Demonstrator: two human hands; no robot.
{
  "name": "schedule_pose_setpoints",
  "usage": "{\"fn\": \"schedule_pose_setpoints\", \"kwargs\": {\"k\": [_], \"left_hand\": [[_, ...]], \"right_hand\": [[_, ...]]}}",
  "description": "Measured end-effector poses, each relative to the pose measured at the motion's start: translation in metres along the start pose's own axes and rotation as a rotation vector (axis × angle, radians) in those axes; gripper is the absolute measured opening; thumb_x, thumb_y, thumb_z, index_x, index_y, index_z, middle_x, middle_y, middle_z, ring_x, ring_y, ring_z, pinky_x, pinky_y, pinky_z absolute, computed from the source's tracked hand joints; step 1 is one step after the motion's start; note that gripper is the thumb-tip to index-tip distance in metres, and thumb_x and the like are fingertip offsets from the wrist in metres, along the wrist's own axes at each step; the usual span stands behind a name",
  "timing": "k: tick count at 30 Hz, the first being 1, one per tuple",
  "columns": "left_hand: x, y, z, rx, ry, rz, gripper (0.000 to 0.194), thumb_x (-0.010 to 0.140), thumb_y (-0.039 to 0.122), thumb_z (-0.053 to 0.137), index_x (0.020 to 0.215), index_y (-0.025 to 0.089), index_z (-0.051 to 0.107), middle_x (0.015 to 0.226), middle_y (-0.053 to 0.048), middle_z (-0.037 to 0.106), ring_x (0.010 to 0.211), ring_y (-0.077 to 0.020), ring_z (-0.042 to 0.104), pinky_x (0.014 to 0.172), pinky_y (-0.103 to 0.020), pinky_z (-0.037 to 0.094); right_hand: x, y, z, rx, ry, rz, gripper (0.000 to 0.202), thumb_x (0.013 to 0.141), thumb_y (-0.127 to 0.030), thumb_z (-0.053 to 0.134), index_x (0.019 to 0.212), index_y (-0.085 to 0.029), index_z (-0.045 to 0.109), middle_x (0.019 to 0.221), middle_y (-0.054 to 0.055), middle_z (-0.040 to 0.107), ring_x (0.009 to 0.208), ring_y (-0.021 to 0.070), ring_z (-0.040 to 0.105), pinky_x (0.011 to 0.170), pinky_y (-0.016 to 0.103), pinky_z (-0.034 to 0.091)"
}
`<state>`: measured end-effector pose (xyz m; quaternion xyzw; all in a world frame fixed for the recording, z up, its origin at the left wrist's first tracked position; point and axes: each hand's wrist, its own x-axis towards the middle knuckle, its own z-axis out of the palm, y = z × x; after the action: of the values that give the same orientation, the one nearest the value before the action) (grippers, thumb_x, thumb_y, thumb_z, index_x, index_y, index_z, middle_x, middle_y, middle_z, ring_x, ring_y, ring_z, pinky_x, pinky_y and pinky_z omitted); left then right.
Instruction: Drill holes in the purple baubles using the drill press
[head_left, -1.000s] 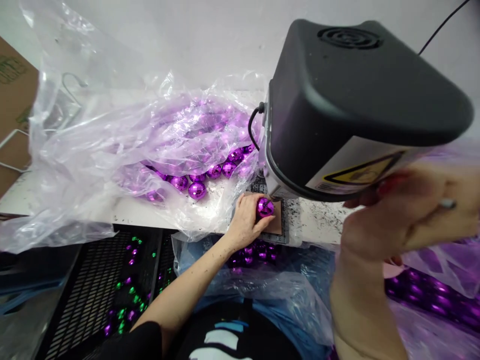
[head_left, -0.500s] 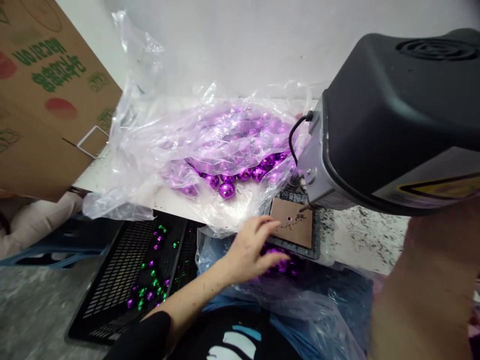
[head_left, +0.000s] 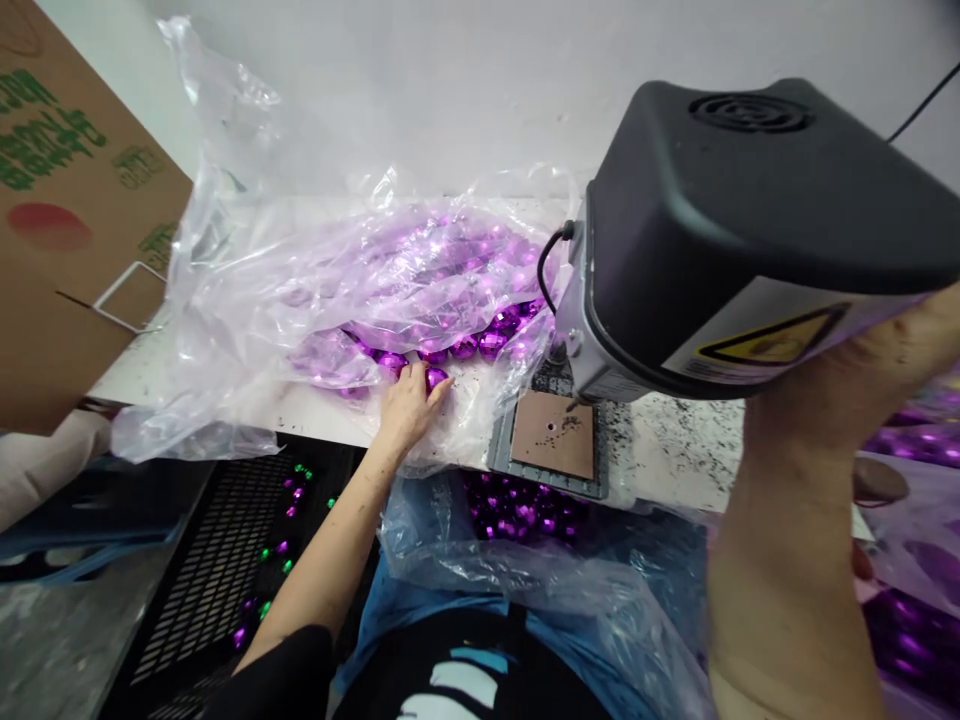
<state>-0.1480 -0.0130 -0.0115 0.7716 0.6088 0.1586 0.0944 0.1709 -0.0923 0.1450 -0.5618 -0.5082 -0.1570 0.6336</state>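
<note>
My left hand (head_left: pixel 407 402) reaches into the mouth of a clear plastic bag (head_left: pixel 247 330) lying on the white table, and its fingertips close around one shiny purple ball (head_left: pixel 436 377) at the front of a row of purple balls (head_left: pixel 480 347). My right forearm (head_left: pixel 795 540) rises at the right; the right hand (head_left: pixel 911 335) is up behind the black machine head (head_left: pixel 750 220), its fingers mostly hidden. Under the machine's tip lies a bare brown pad (head_left: pixel 553 447) in a grey frame.
Below the table edge, a blue-lined plastic bag (head_left: pixel 517 515) holds several purple balls. A black perforated crate (head_left: pixel 210 580) on the floor carries scattered green and purple balls. A cardboard box (head_left: pixel 67 200) stands at the left. More purple balls in plastic (head_left: pixel 915 610) lie at the right.
My left hand held a purple ball on the brown pad, dropped toward the bag below, then moved left to the balls in the clear bag. The pad is now bare.
</note>
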Motion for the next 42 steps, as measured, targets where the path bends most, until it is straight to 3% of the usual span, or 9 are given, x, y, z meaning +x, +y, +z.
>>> {"fn": "schedule_pose_setpoints", "kwargs": {"k": [4, 7, 9, 11, 15, 19, 26, 34, 42], "left_hand": [[-0.009, 0.004, -0.009, -0.307, 0.030, 0.168, 0.053, 0.081, 0.033, 0.073, 0.130, 0.022, 0.054, 0.126, -0.012, 0.052, 0.115, -0.0282, 0.057, 0.098, -0.045, 0.050], [-0.014, 0.012, -0.021, -0.756, 0.067, 0.076, 0.051, 0.075, 0.034, 0.079, 0.120, 0.022, 0.058, 0.120, -0.008, 0.055, 0.112, -0.0237, 0.058, 0.093, -0.037, 0.052], [-0.017, 0.021, -0.030, -1.151, -0.046, -0.058, 0.048, 0.078, 0.044, 0.076, 0.116, 0.020, 0.058, 0.111, -0.008, 0.060, 0.095, -0.0189, 0.062, 0.073, -0.027, 0.053], [-0.021, 0.033, -0.036, -1.490, -0.256, -0.149, 0.049, 0.081, 0.053, 0.071, 0.114, 0.019, 0.058, 0.104, -0.008, 0.064, 0.077, -0.0143, 0.063, 0.056, -0.021, 0.045], [-0.031, 0.061, -0.027, -1.744, -0.584, -0.172, 0.053, 0.079, 0.048, 0.077, 0.122, 0.022, 0.059, 0.104, -0.007, 0.065, 0.078, -0.0143, 0.066, 0.055, -0.019, 0.046], [-0.034, 0.083, 0.000, -1.695, -0.619, -0.120, 0.050, 0.087, 0.054, 0.068, 0.124, 0.022, 0.061, 0.113, -0.007, 0.065, 0.091, -0.0158, 0.064, 0.067, -0.022, 0.051], [-0.035, 0.098, 0.033, -1.207, -0.333, 0.108, 0.049, 0.088, 0.043, 0.069, 0.129, 0.021, 0.056, 0.125, -0.007, 0.064, 0.113, -0.0213, 0.061, 0.103, -0.037, 0.048], [-0.041, 0.107, 0.040, -0.824, -0.104, 0.416, 0.042, 0.092, 0.034, 0.065, 0.129, 0.020, 0.052, 0.126, -0.010, 0.062, 0.119, -0.0243, 0.059, 0.105, -0.042, 0.046], [-0.043, 0.116, 0.041, -0.653, -0.059, 0.610, 0.042, 0.094, 0.037, 0.063, 0.129, 0.020, 0.049, 0.123, -0.011, 0.061, 0.115, -0.0253, 0.056, 0.101, -0.042, 0.045]], "right_hand": [[0.002, -0.012, 0.000, -0.019, 0.060, 0.116, 0.039, 0.095, -0.041, 0.048, 0.071, -0.011, 0.039, 0.067, -0.002, 0.028, 0.062, -0.0012, 0.027, 0.065, 0.019, 0.025], [0.002, -0.013, 0.001, 0.026, 0.066, 0.075, 0.039, 0.096, -0.039, 0.046, 0.071, -0.010, 0.038, 0.065, -0.003, 0.028, 0.060, -0.0016, 0.026, 0.064, 0.018, 0.025], [0.002, -0.011, 0.003, 0.048, 0.075, 0.058, 0.041, 0.096, -0.041, 0.046, 0.071, -0.010, 0.038, 0.065, -0.004, 0.027, 0.060, -0.0018, 0.025, 0.064, 0.017, 0.026], [0.002, -0.010, 0.004, 0.046, 0.076, 0.077, 0.040, 0.095, -0.042, 0.047, 0.072, -0.010, 0.038, 0.066, -0.004, 0.029, 0.062, -0.0021, 0.028, 0.065, 0.016, 0.028], [0.002, -0.014, 0.004, 0.018, 0.075, 0.094, 0.038, 0.095, -0.037, 0.048, 0.071, -0.010, 0.037, 0.069, -0.003, 0.032, 0.070, -0.0019, 0.038, 0.069, 0.015, 0.031], [0.004, -0.018, 0.002, -0.038, 0.058, 0.078, 0.038, 0.096, -0.036, 0.047, 0.071, -0.008, 0.039, 0.067, -0.003, 0.031, 0.071, -0.0022, 0.039, 0.070, 0.015, 0.030], [0.002, -0.020, 0.000, -0.052, 0.025, 0.081, 0.043, 0.095, -0.043, 0.045, 0.071, -0.008, 0.043, 0.068, -0.003, 0.033, 0.076, -0.0015, 0.044, 0.070, 0.015, 0.031], [0.003, -0.025, 0.001, -0.017, 0.036, 0.149, 0.040, 0.094, -0.039, 0.049, 0.070, -0.008, 0.041, 0.066, -0.004, 0.027, 0.070, -0.0039, 0.035, 0.075, 0.016, 0.033], [0.002, -0.023, 0.003, 0.015, 0.046, 0.076, 0.039, 0.096, -0.037, 0.045, 0.071, -0.009, 0.035, 0.065, -0.004, 0.025, 0.066, -0.0043, 0.030, 0.072, 0.017, 0.032]]}}
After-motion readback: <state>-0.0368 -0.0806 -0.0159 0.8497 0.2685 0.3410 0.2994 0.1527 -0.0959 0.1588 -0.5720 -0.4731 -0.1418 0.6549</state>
